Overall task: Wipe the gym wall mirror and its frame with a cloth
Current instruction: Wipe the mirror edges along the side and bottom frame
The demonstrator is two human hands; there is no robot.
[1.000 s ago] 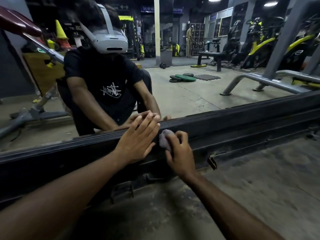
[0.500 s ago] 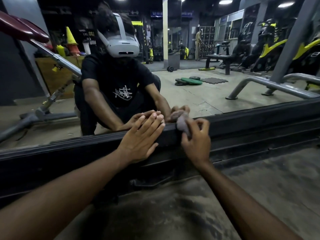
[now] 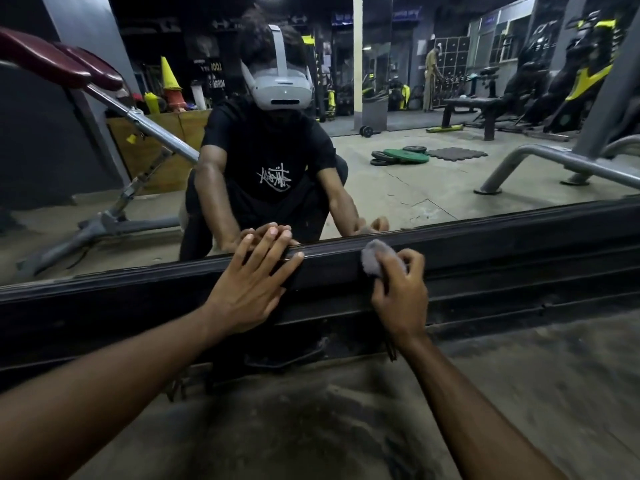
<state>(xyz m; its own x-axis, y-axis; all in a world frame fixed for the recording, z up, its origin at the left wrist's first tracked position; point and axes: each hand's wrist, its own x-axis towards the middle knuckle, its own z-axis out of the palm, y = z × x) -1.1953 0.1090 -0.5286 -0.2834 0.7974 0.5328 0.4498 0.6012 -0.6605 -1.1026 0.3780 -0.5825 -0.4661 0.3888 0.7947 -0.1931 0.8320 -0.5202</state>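
Left hand (image 3: pixel 252 277) lay flat on the frame (image 3: pixel 502 261), fingers straight. Right hand (image 3: pixel 403 299), at its 3 o'clock, gripped the cloth (image 3: pixel 376 259) against the frame's top edge, at 6 o'clock of the mirror (image 3: pixel 433 192).

Cloth (image 3: pixel 375 259): small grey wad, bunched, pressed against the upper edge of the frame (image 3: pixel 519 258), right of centre, gripped by the right hand (image 3: pixel 401 299).
Frame: dark ridged bottom rail, running left to right.
Mirror (image 3: pixel 415 195): upright pane directly above the rail, on its far side.
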